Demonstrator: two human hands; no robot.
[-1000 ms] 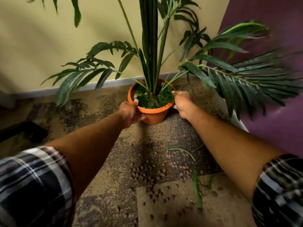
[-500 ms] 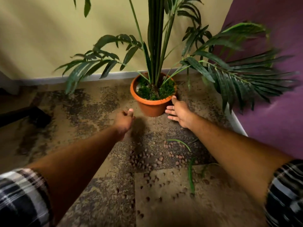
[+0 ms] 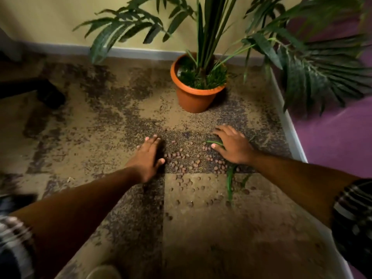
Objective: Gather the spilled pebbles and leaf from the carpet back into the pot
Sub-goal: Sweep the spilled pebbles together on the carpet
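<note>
1. Nearest the camera, two bare forearms reach out over the carpet [image 3: 201, 228], checked sleeves at the elbows.
2. Loose pebbles [image 3: 186, 162] lie scattered on the carpet between the two hands, thickest in the band level with the knuckles and thinning toward the camera. None are in the pot yet.
3. The left hand [image 3: 148, 158] lies flat, fingers straight and together, at the left edge of the scatter, holding nothing.
4. The right hand [image 3: 231, 144] is spread, palm down, at the right edge, its fingers over the green leaf [image 3: 229, 184], whose length trails back toward the camera. It grips nothing that I can see.
5. Beyond, well apart from the hands, the orange pot [image 3: 193, 97] stands upright in the corner with its plant [image 3: 205, 37].
6. Risks, as I judge them: sweeping too quickly could flick pebbles outward across the carpet; the outlying ones nearer the camera could be missed; a full handful may spill on the way; a careless reach could tip the pot.
</note>
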